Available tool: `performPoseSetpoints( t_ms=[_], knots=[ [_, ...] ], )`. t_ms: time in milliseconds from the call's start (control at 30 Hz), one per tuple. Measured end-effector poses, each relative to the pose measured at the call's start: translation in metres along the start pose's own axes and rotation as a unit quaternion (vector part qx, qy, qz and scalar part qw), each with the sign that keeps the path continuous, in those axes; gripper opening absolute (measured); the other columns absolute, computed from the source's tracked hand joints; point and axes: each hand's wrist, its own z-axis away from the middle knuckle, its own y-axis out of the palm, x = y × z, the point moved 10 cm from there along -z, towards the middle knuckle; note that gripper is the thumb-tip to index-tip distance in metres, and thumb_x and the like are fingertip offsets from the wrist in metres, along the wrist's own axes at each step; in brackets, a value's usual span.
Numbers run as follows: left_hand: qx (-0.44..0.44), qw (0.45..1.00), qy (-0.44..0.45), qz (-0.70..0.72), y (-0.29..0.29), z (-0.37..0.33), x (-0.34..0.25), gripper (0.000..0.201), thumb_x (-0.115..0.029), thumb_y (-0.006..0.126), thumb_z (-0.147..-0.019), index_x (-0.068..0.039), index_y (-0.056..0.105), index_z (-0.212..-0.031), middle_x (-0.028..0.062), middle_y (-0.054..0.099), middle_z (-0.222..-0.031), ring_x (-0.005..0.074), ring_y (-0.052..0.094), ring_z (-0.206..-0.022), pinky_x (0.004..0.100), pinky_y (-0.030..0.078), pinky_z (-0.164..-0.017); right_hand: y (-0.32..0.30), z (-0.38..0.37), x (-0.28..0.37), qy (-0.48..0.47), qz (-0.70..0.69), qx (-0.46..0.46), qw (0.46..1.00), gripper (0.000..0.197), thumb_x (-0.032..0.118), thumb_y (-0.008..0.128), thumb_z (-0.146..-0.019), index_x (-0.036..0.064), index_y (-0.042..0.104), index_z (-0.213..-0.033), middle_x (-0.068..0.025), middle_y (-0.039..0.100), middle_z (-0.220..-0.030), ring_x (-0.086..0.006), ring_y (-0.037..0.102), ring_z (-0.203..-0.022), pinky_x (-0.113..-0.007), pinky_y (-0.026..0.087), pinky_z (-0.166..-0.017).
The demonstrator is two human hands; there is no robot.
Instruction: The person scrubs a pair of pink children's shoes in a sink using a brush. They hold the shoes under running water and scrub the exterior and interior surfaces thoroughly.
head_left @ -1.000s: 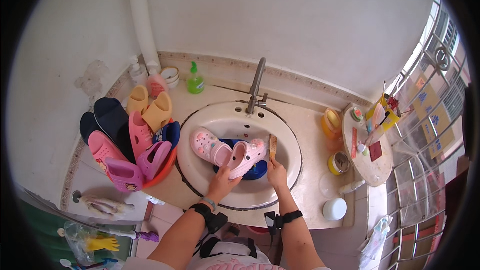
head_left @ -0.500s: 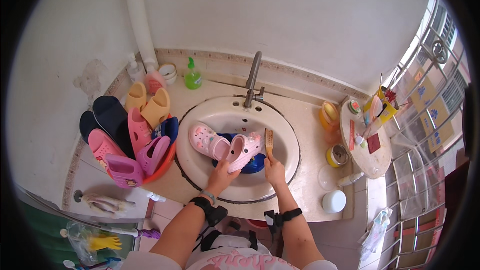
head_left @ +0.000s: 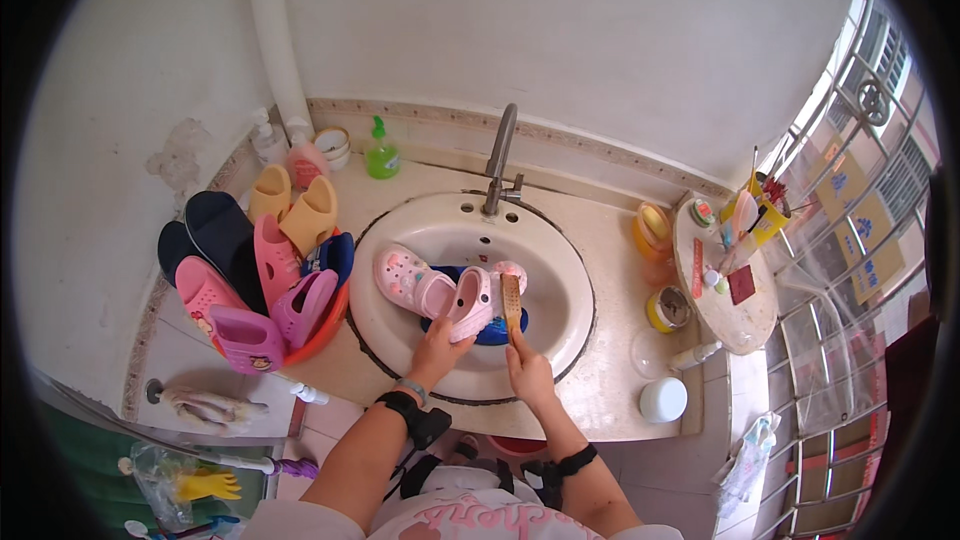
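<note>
— White oval ceramic sink [head_left: 560, 240] set in the beige bench [head_left: 600, 390]: what's in it?
— Left hand [head_left: 436, 348], fingers clasped on a pale pink perforated rubber clog [head_left: 468, 302]; right hand [head_left: 528, 370] grips a wooden scrubbing brush [head_left: 511, 300] just beside it.

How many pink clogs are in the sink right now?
2 pink clogs: one clog lies at the sink's left side, the other clog is gripped by the left hand. Dark blue footwear beneath may hide more.
</note>
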Motion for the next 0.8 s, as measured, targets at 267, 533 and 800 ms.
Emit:
performPoseSetpoints(
  t_ms=[267,533,800],
  knots=[
    [-0.014,0.999,0.044,-0.013,0.001,0.0,-0.012,0.038,-0.026,0.068,-0.074,0.001,0.047,-0.09,0.0202,0.054,-0.088,0.0358,0.055,-0.078,0.0394,0.045,-0.066,-0.014,-0.075,-0.053,0.064,0.0,-0.045,0.997,0.038,0.023,0.049,-0.085,0.0041,0.053,-0.117,-0.0261,0.06,-0.09,-0.0371,0.06,-0.086,-0.038,0.047,-0.074],
    [-0.028,0.999,0.037,0.003,-0.005,-0.002,-0.012,0.036,-0.022,0.067,-0.074,0.001,0.047,-0.093,0.0202,0.054,-0.092,0.0365,0.055,-0.084,0.0398,0.046,-0.069,0.013,0.029,0.009,-0.042,-0.092,0.016,0.995,0.043,0.023,0.051,-0.085,0.0106,0.045,-0.126,-0.0262,0.059,-0.075,-0.041,0.058,-0.07,-0.045,0.046,-0.064],
    [-0.014,0.999,-0.01,0.05,0.009,-0.004,0.028,0.043,-0.017,0.068,-0.07,-0.002,0.047,-0.104,0.019,0.055,-0.102,0.0379,0.055,-0.091,0.0399,0.046,-0.073,0.025,0.059,0.046,-0.134,0.061,0.04,0.988,0.038,0.022,0.055,-0.083,0.0166,0.052,-0.121,-0.0184,0.056,-0.068,-0.0368,0.056,-0.057,-0.044,0.045,-0.054]
  ],
)
